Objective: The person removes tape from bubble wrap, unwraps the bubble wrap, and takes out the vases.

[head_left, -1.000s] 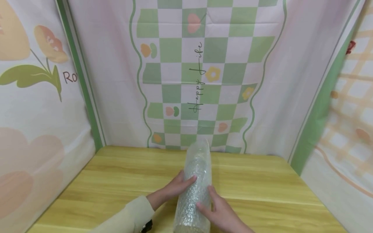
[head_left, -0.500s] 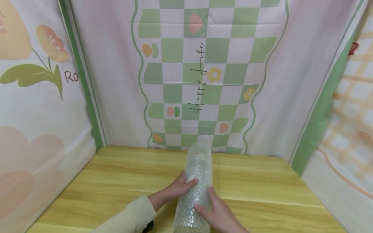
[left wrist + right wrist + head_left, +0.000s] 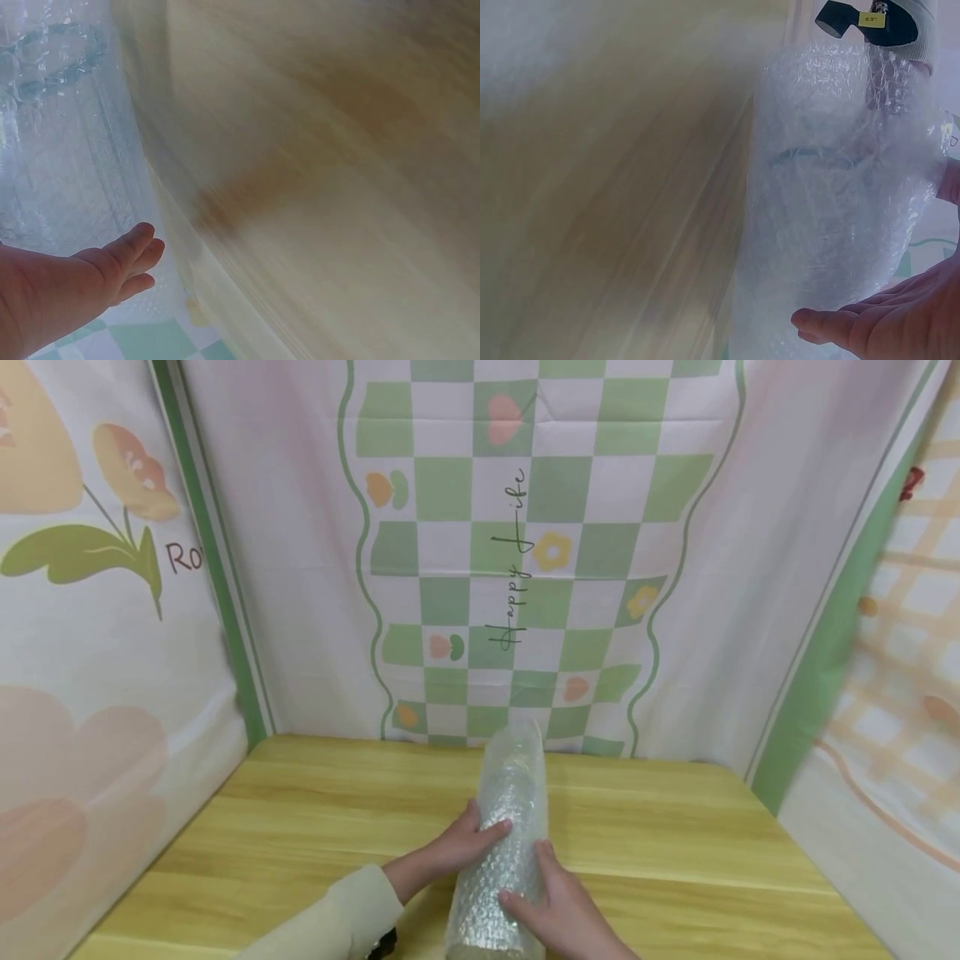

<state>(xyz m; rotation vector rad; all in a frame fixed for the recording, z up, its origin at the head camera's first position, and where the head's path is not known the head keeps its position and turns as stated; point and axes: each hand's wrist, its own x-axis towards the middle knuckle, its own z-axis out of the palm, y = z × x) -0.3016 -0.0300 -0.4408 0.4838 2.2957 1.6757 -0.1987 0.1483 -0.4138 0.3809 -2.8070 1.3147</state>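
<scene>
A long tube-shaped bundle of bubble wrap (image 3: 510,793) stretches from the front edge of the head view toward the back of the table. Both hands hold it. My left hand (image 3: 459,845) grips its left side with the thumb across the top. Nearer the front, my right hand (image 3: 568,912) holds the right side, thumb also over the top. In the right wrist view the bubble wrap (image 3: 810,225) is see-through, and a bluish-green band shows through it. The left wrist view has the left hand (image 3: 86,289) along the bundle's side.
Beneath the hands is a wood-grain table (image 3: 322,810). A checkered cloth (image 3: 495,543) hangs behind it, with printed cloths at the left (image 3: 97,693) and right sides. A black wrist device (image 3: 889,24) sits on the left wrist below a light sleeve (image 3: 345,914).
The right thumb has slid slightly left over the bubble wrap. Both hands otherwise keep nearly the same grip, and the head view has shifted a little.
</scene>
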